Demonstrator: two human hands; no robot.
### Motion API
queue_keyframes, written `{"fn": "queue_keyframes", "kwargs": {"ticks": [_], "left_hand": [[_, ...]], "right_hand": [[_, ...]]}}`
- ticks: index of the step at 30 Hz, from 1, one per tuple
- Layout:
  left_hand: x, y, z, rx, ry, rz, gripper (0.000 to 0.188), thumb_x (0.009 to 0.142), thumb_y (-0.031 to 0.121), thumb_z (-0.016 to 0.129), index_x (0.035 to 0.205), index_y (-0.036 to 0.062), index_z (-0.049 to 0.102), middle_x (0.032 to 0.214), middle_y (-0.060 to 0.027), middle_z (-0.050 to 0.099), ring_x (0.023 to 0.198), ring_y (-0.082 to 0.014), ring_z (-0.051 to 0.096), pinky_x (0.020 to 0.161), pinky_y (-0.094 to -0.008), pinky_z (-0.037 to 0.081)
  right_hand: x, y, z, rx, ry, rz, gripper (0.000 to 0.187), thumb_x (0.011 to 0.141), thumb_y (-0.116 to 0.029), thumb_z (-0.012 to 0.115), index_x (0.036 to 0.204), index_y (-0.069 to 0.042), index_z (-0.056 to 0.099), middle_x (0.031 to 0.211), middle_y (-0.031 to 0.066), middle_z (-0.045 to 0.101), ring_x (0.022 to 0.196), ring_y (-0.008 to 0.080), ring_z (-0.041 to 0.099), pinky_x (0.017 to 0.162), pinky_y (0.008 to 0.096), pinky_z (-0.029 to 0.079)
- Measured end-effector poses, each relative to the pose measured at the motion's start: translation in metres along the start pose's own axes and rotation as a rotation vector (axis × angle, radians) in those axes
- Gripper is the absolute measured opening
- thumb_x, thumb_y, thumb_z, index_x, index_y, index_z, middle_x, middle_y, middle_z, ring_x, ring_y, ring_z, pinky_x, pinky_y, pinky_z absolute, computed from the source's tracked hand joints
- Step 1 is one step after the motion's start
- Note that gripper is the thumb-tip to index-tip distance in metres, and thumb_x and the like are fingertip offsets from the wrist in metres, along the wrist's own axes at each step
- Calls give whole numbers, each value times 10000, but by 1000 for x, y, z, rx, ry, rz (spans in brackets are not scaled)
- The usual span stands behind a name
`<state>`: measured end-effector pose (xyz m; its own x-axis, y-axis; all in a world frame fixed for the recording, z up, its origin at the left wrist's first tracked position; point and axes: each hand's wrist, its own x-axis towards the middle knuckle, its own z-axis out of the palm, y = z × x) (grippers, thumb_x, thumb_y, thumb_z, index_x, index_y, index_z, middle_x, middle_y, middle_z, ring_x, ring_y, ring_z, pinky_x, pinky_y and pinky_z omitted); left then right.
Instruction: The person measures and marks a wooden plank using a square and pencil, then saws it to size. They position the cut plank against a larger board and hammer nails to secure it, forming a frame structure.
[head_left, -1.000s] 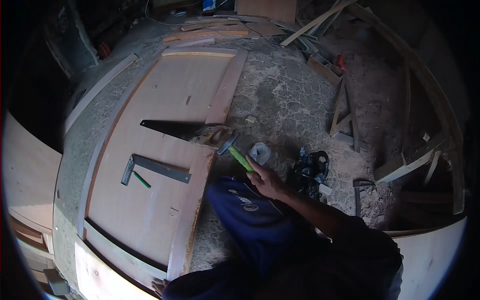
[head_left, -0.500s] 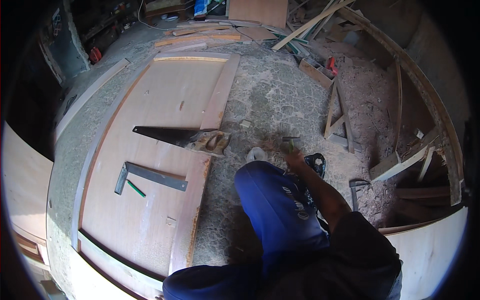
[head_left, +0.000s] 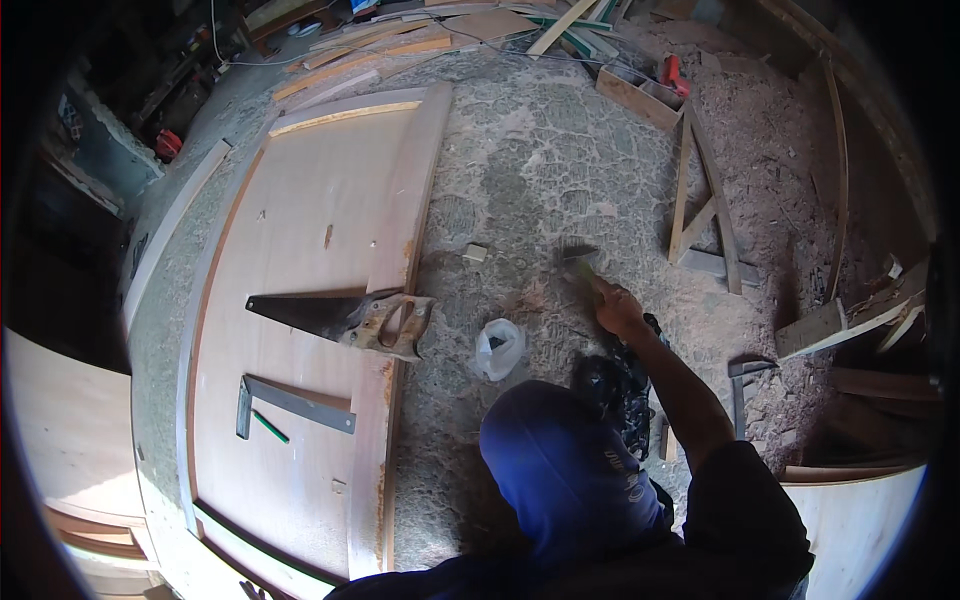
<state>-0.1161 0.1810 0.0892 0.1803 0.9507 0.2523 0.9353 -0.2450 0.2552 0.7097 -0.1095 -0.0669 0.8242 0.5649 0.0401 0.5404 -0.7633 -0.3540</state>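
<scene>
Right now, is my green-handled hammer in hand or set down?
Held: your right hand grips the hammer by its handle, blurred head sticking out.

The panel (head_left: 310, 220) is smooth, matt wood with rough brown patches along its right edge; on the panel, the saw (head_left: 360, 320) has a dull, dark metal blade and a worn wooden handle; the square (head_left: 305, 405), also on it, is dull grey metal; around the panel, the floor (head_left: 520, 170) looks rough, cracked and matt; right of the panel, the white bag (head_left: 500, 352) is thin, cloudy plastic, the black bag (head_left: 597, 380) creased, glossy plastic, the trousers (head_left: 560, 460) matt cloth; the hammer's (head_left: 583, 264) finish is blurred.
</scene>
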Motion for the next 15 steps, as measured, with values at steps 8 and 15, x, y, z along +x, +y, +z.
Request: {"fn": "queue_keyframes", "kwargs": {"ticks": [8, 15], "left_hand": [[114, 395, 65, -332, -537, 382, 525, 990, 196, 679, 1467, 53, 512, 1320, -220, 654, 1130, -359, 671, 974, -448, 543], [30, 493, 215, -307, -716, 1087, 526, 938, 193, 690, 1431, 84, 542, 1430, -202, 573, 1240, -378, 605, 1035, -491, 495]], "right_hand": [[29, -39, 50, 317, -68, -98, 343, 876, -95, 659, 1205, -187, 688, 1178, 94, 627, 1101, 319, 632, 924, 460, 537], [54, -39, 88, 317, 36, -314, 302, 821, -52, 688, 1111, -134, 705, 1141, 112, 663, 1090, 347, 653, 882, 416, 543]]}}
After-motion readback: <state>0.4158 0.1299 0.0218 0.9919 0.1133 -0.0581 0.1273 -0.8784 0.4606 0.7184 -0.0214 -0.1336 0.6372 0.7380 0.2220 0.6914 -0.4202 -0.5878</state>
